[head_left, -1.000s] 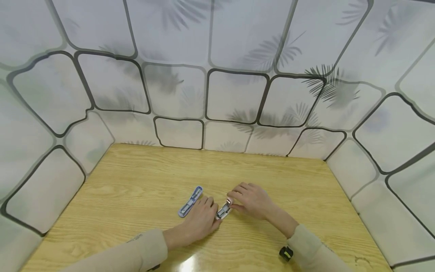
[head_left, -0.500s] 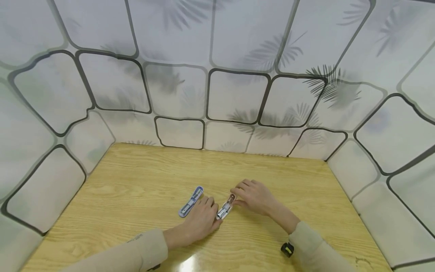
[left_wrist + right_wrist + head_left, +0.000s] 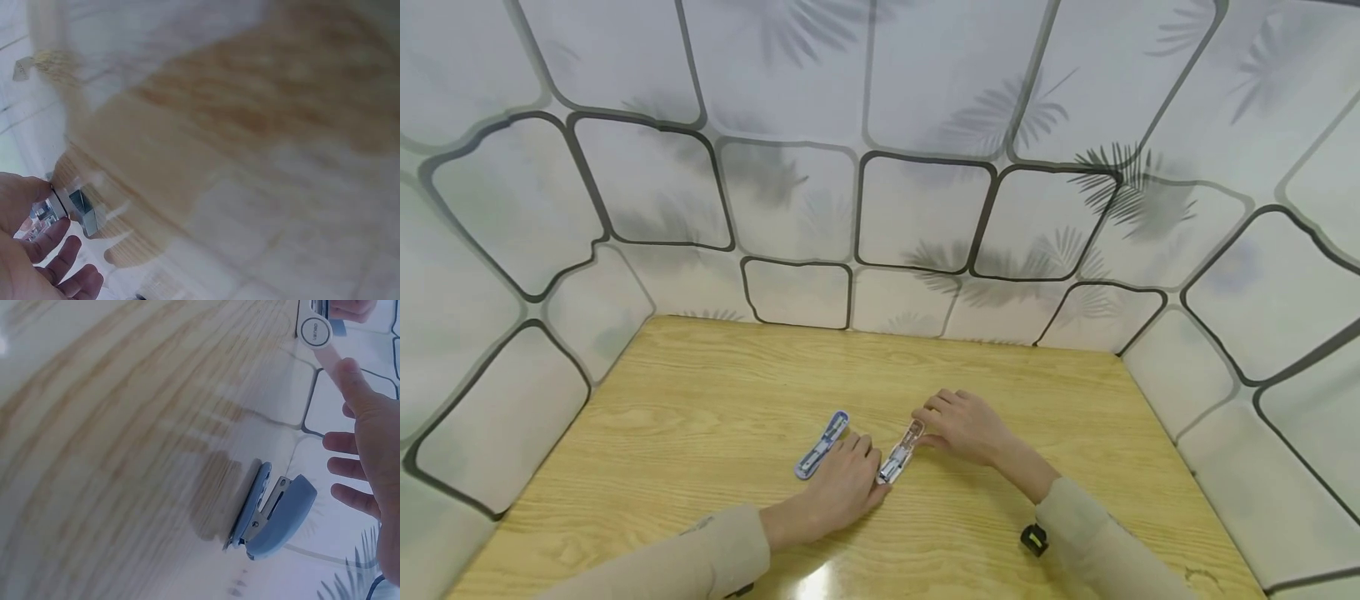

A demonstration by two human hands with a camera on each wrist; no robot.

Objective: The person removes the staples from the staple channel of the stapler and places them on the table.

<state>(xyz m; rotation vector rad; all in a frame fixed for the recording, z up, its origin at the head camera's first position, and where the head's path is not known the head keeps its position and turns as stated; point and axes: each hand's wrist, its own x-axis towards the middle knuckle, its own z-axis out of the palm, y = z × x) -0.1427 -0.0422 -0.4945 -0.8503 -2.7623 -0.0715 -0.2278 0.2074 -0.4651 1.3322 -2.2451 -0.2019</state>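
A white-and-pink stapler (image 3: 897,458) lies between both hands at the middle of the table, its metal insides facing up in the head view. My left hand (image 3: 844,479) grips its near end, thumb and index finger pinching it in the left wrist view. At the far end, my right hand (image 3: 966,429) holds the pink arm, which is swung out nearly in line with the rest; the right wrist view shows the thumb on it. Beside the left hand lies a blue stapler (image 3: 822,446), spread open and touched by neither hand in the right wrist view.
The wooden tabletop (image 3: 715,392) reaches back to a pale wall covering (image 3: 797,200) with a stone-and-leaf pattern, which also encloses both sides. A small black device (image 3: 1034,540) sits by the right sleeve.
My right hand has moved slightly away and to the right, swinging the stapler's pink arm outward so that the stapler lies longer and straighter. The left hand and the blue stapler have stayed put.
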